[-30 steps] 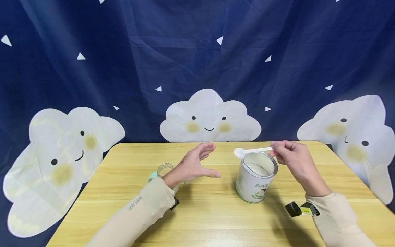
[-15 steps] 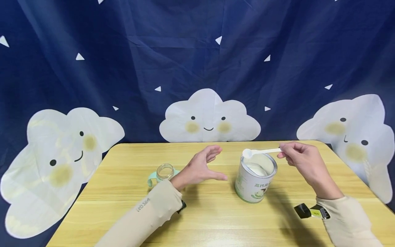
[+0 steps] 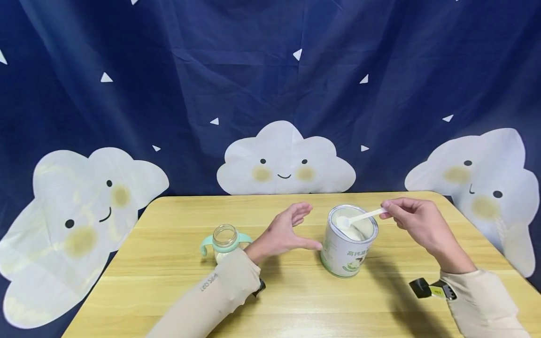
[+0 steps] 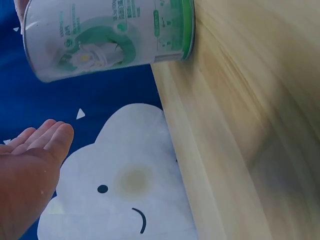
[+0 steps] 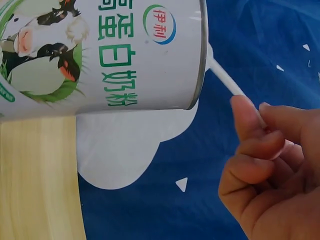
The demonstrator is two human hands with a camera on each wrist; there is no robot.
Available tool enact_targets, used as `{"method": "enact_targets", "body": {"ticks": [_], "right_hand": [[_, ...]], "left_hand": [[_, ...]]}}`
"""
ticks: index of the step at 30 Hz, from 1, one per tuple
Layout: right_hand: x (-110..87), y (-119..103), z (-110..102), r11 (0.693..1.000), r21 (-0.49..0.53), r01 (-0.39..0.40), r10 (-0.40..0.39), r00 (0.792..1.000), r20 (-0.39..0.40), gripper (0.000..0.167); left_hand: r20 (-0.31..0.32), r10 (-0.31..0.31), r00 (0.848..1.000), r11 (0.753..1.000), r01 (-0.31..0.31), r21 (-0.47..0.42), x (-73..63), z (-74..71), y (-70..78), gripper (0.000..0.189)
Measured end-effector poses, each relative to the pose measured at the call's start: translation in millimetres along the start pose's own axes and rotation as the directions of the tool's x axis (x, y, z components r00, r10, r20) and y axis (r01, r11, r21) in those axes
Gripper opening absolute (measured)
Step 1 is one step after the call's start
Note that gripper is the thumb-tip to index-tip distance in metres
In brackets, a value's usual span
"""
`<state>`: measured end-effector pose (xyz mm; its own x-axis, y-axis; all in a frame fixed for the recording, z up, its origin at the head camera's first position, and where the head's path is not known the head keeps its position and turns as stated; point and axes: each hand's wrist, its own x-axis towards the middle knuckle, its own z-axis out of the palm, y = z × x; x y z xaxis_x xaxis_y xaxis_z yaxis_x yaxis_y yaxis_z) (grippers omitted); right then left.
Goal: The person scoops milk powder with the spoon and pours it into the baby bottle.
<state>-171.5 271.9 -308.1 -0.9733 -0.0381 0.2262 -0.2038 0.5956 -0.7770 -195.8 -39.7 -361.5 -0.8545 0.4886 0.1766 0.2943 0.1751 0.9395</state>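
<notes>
My right hand point(image 3: 416, 223) pinches the handle end of a white measuring scoop point(image 3: 366, 215). The scoop's bowl dips inside the mouth of a milk powder can point(image 3: 344, 256), over the pale powder point(image 3: 356, 233). The can stands upright and lidless on the table, green at its base, with a cow printed on the label seen in the right wrist view. My left hand point(image 3: 285, 234) is held just left of the can, fingers extended and thumb spread apart, with nothing in it. In the left wrist view, the left fingers point(image 4: 47, 137) appear apart from the can.
Behind my left forearm stands a baby bottle point(image 3: 225, 239) without its top, its mint-green collar carrying two handles; my sleeve hides its lower part. The wooden table point(image 3: 296, 305) ends at a dark blue curtain point(image 3: 253, 70) printed with clouds.
The scoop has gone from above the can's rim down into its mouth, and the right hand has shifted slightly right. My left hand has moved right, closer to the can, uncovering more of the bottle.
</notes>
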Motion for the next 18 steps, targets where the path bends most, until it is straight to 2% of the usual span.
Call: {"method": "enact_targets", "body": {"ticks": [8, 14, 18], "right_hand": [[-0.1, 0.6, 0.4, 0.989, -0.128, 0.073, -0.069, 0.997, 0.039, 0.029], [0.9, 1.9, 8.5, 0.966, -0.191, 0.173, -0.174, 0.985, 0.009, 0.021], [2.1, 3.3, 15.4, 0.944, -0.225, 0.243, -0.254, 0.967, -0.025, 0.016]], "left_hand": [[0.005, -0.017, 1.000, 1.000, 0.017, 0.009, 9.8, 18.6, 1.3, 0.097], [0.005, -0.016, 1.000, 1.000, 0.016, 0.001, 18.4, 32.4, -3.8, 0.097], [-0.005, -0.006, 1.000, 1.000, 0.006, -0.015, 22.9, 40.7, -8.6, 0.096]]}}
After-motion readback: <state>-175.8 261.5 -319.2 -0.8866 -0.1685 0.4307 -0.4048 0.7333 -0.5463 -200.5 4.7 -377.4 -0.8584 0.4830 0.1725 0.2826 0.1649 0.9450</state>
